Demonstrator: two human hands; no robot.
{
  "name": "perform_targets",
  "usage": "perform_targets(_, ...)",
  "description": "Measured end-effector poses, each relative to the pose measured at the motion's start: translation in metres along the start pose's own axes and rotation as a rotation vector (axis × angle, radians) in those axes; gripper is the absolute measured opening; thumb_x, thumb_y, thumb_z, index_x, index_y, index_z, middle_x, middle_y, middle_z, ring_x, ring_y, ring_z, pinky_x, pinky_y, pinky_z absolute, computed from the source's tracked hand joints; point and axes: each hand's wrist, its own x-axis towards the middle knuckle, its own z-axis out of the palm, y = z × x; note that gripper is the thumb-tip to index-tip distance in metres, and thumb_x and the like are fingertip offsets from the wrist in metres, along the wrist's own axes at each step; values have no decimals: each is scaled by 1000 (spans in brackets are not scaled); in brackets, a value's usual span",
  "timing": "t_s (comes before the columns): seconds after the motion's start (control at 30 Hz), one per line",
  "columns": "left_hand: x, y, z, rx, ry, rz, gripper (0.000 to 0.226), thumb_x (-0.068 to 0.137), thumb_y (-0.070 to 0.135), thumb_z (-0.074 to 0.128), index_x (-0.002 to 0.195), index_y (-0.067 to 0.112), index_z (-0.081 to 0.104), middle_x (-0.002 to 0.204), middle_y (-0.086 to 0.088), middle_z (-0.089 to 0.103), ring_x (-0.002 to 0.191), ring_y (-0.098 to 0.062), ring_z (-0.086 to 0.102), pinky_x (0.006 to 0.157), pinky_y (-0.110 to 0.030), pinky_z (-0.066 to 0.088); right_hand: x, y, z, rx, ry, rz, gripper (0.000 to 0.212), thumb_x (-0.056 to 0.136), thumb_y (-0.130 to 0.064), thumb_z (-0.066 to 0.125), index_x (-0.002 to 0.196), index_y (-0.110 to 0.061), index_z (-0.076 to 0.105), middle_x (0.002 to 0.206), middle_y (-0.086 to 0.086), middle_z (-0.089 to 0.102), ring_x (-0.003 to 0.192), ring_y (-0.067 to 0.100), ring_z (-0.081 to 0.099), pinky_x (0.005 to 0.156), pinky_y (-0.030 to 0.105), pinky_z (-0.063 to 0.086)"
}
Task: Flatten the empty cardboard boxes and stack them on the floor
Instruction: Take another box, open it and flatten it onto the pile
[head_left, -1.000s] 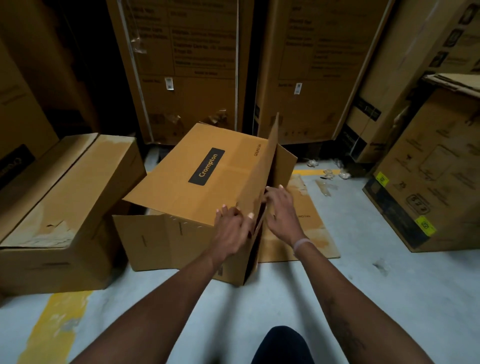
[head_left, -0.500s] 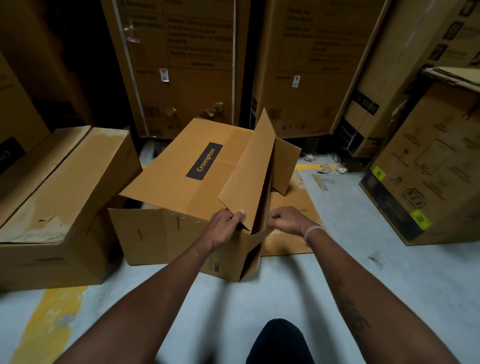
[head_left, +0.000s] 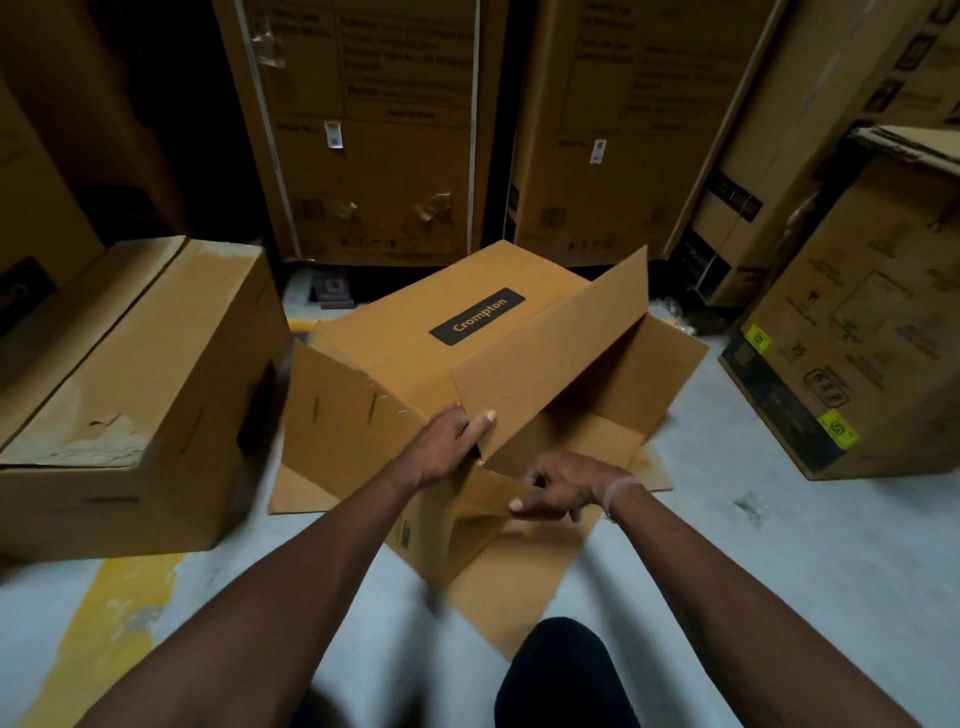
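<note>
Box (head_left: 415, 364), "Crompton" label (head_left: 477, 316) on its top face, lies on its side on the floor (head_left: 753, 545), open end toward the person. Left hand (head_left: 447, 447) pinches the near corner of the upper flap (head_left: 550, 358), thumb on the flap's inner face, fingers behind it; the flap stands raised and runs up and away to the right from this grip. Right hand (head_left: 558, 486), just below and right of the left, curls round the edge of the lower flap (head_left: 514, 577), which folds down onto the floor toward the person; a band (head_left: 618, 491) sits on that wrist. Between the two grips the mouth of the box is open: the inside shows bare cardboard walls, nothing visible in it, though the deeper part is in shadow. A side flap (head_left: 670, 364) swings out beyond the right hand. Under the box, past both grips, lies flat cardboard (head_left: 296, 491) on the floor. Left of the left hand, apart from it: a closed box (head_left: 130, 384) with a scuffed top, contents hidden. Well beyond the grips stand tall cartons (head_left: 374, 130), closed. Right of the right hand, well apart: a carton (head_left: 872, 338) with yellow stickers. Yellow floor line (head_left: 98, 623) near the left forearm. Dark knee (head_left: 566, 675) below the right hand.
</note>
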Motion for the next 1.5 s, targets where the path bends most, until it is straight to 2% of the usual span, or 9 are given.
perform_targets(0.17,3,12,14,128,-122,-10,63,103,64,40,145,20,57,144,-9,52,143,-33,36,117,-53,35,-11,38,18,255,50,3,36,73,-64,79,83,-29,77,93,-9,70,84,10,60,76,31,44)
perform_targets(0.37,30,-13,9,78,-154,-97,94,81,96,31,140,28,58,131,1,55,123,-23,53,109,-55,45,5,59,42,540,133,35,52,65,-59,87,103,-25,79,103,-7,78,106,17,69,109,43,47)
perform_targets(0.53,30,3,10,113,-177,-106,88,92,84,31,149,19,51,147,-7,44,139,-29,42,118,-53,36,-10,51,46,599,136,-19,34,83,-47,81,102,-19,79,99,2,80,94,21,76,81,32,58)
perform_targets(0.7,26,13,27,259,-295,-93,70,108,57,31,152,5,44,166,-14,29,157,-41,-2,125,-54,10,-13,48,78,716,136,40,28,97,-28,73,115,-7,74,109,13,78,95,27,76,74,34,61)
perform_targets(0.8,19,0,36,299,-321,-66,64,110,53,29,157,11,39,167,-10,30,158,-36,9,125,-57,-1,-1,38,98,800,129,81,25,100,-25,68,119,-9,72,112,14,77,93,28,77,77,40,63)
perform_targets(0.93,8,-45,41,389,-422,-19,61,107,59,28,163,36,22,171,-2,20,159,-26,12,125,-60,7,11,23,113,902,195,162,23,103,-18,61,123,-9,67,110,16,76,69,20,75,59,30,61)
perform_targets(1.1,-5,-90,58,528,-582,-58,60,110,50,28,165,35,9,173,-1,-9,159,-30,-5,124,-65,7,37,27,126,928,333,373,20,97,-18,67,114,-9,71,102,17,77,77,32,76,63,49,65)
perform_targets(1.27,-12,-113,80,675,-638,-68,71,109,37,44,166,28,1,172,-5,-15,159,-32,-11,119,-73,10,69,44,139,796,518,610,47,76,-34,84,108,-4,67,109,16,73,92,32,73,78,49,65)
perform_targets(1.5,-16,-150,95,625,-658,-111,78,106,36,51,165,28,1,173,-1,-11,159,-31,-9,115,-77,17,90,62,144,648,625,805,94,74,-47,87,144,-11,35,145,16,41,133,38,44,106,46,47)
